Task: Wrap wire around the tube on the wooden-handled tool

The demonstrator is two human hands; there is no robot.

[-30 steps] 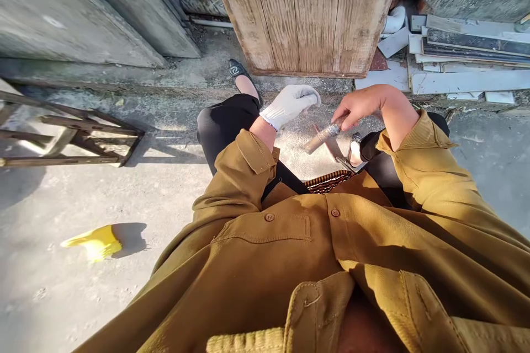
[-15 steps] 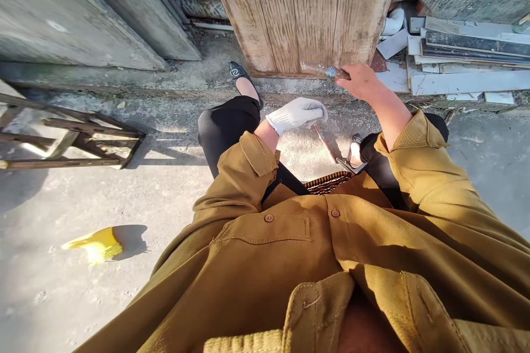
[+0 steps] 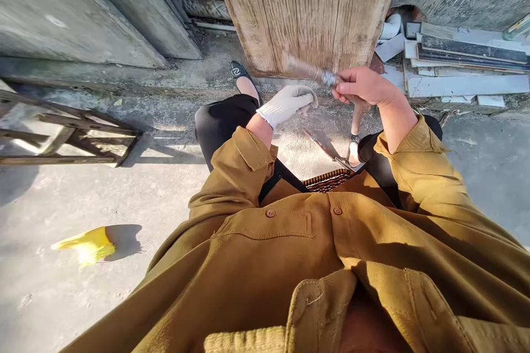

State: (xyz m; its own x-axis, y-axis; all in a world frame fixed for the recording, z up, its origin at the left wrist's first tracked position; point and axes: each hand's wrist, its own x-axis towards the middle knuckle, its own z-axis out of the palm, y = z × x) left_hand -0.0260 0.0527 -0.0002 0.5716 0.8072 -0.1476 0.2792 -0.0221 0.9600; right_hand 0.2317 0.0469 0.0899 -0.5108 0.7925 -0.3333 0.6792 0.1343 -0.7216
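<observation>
My right hand (image 3: 368, 88) is bare and closed around a brown forked stick (image 3: 306, 69) bound with silver wire. One arm of the stick points left across the foot of the wooden panel; the other hangs below my fingers. My left hand (image 3: 290, 105), in a white knitted glove, is to the left of the stick and apart from it. Its fingers are curled together, and whatever they may hold is hidden. On the ground between my feet lies a thin reddish strip (image 3: 317, 142), close to a woven seat edge (image 3: 329, 181).
The wooden panel (image 3: 306, 11) leans against the wall ahead. Stacked boards (image 3: 467, 85) and a white pipe elbow (image 3: 390, 27) are at the right. A wooden frame (image 3: 86, 135) lies at the left. A yellow object (image 3: 89, 244) rests on the concrete.
My right hand has turned and lowered slightly, swinging the stick so its second arm shows below. My gloved left hand has shifted a little left and up.
</observation>
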